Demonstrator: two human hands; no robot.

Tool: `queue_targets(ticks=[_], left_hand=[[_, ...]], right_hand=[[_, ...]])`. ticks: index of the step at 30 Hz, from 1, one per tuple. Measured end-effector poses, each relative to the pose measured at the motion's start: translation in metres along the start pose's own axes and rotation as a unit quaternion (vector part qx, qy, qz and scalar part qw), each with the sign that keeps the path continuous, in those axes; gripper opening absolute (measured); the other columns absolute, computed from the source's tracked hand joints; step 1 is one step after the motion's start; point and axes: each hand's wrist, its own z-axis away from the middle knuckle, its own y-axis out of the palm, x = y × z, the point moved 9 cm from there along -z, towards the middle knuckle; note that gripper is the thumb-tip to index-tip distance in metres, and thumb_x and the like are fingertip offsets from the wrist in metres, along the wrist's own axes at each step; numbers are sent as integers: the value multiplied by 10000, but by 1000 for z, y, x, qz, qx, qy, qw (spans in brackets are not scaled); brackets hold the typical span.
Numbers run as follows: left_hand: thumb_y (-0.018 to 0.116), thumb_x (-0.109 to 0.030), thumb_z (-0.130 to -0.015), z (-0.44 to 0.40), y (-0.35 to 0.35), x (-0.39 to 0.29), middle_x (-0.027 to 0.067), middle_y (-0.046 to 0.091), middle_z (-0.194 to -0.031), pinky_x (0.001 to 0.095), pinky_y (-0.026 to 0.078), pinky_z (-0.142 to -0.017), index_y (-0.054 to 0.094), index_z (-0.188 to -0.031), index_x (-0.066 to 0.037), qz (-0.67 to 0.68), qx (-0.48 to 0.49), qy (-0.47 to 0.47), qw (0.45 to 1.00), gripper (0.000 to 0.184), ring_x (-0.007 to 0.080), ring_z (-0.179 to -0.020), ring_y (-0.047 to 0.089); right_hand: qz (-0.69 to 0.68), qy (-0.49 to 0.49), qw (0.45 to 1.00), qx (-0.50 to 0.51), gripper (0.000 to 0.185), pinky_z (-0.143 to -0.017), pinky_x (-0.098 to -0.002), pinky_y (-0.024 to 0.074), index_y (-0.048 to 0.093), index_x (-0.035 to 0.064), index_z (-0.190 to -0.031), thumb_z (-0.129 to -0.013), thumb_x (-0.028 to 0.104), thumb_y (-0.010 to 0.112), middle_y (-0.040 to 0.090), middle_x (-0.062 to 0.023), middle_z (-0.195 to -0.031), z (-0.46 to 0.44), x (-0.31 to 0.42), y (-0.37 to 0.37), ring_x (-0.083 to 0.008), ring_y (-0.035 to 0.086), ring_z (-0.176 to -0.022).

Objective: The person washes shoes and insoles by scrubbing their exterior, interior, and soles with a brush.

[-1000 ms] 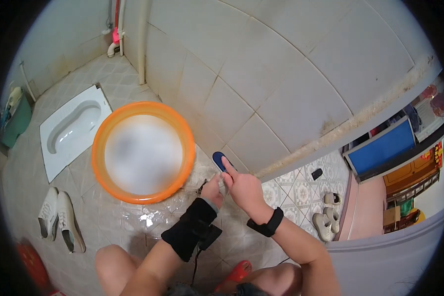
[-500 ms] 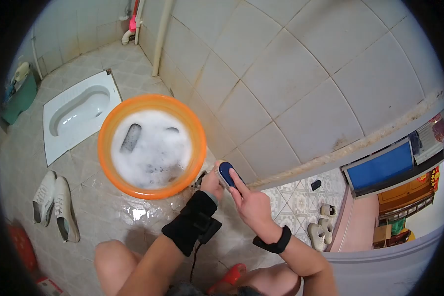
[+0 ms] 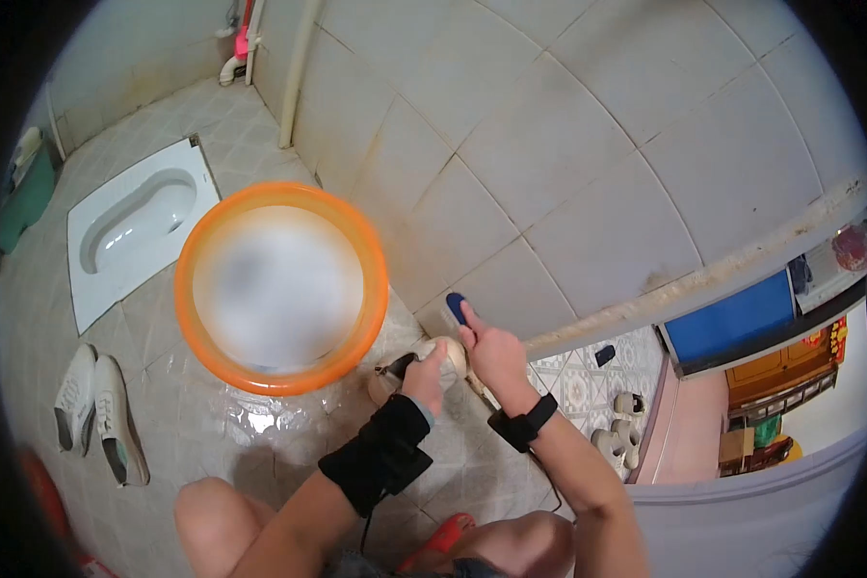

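Observation:
My left hand (image 3: pixel 425 379) grips a light-coloured shoe (image 3: pixel 451 358) with a dark opening, low over the wet floor right of the orange basin. My right hand (image 3: pixel 496 361) holds a blue brush (image 3: pixel 457 306) just beyond the shoe, its fingers wrapped round the near end. Whether the bristles touch the shoe cannot be made out. The orange basin (image 3: pixel 380 289) holds white suds (image 3: pixel 294 289), with a blurred grey patch at their left.
A pair of white shoes (image 3: pixel 111 414) stands on the floor at the left, near a squat toilet (image 3: pixel 87 279). A green bin (image 3: pixel 29 202) is at the far left. The tiled wall (image 3: pixel 549 173) rises ahead; more shoes (image 3: pixel 612 446) lie beyond the doorway.
The brush has moved away from my left hand towards the wall. More of the light shoe shows beside my left hand. The view has shifted slightly, and the suds look blurred again.

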Motion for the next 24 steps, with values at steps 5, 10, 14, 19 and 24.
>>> queue_targets(ticks=[5,10,14,19,24], left_hand=[[512,-364,-864,-3,1,-11,59,573,-916,263,412,-718,578,-950,29,93,29,-18,995,407,121,-822,526],[440,-302,-912,-1,9,8,77,572,-947,252,408,-744,514,-1047,76,117,66,-24,991,409,131,-843,527],[423,-259,-922,-37,-13,23,88,579,-956,248,408,-770,478,-1100,76,4,122,-6,993,384,144,-873,527],[383,-262,-932,20,12,-26,45,539,-1087,325,381,-899,444,-1178,-39,-386,167,138,897,338,180,-1024,503],[436,-232,-909,-41,-18,33,62,570,-1017,310,412,-827,479,-1135,-4,77,150,-18,986,324,179,-928,538]], right_hand=[[-40,27,996,71,393,-515,-445,434,444,253,-1247,-863,332,467,568,-198,-629,37,14,-24,-371,560,-581],[-33,-35,997,54,399,-532,-454,448,459,176,-1229,-864,335,439,577,-180,-618,9,15,-4,-366,565,-565],[-74,-70,994,28,392,-519,-462,436,466,167,-1221,-863,322,444,570,-186,-620,-8,6,-12,-365,561,-559],[-34,8,993,112,369,-510,-450,427,486,206,-1211,-861,320,465,567,-202,-649,45,19,-29,-375,554,-578],[-42,-24,996,80,395,-512,-447,429,449,230,-1244,-862,327,464,566,-197,-645,-2,8,4,-372,556,-580]])
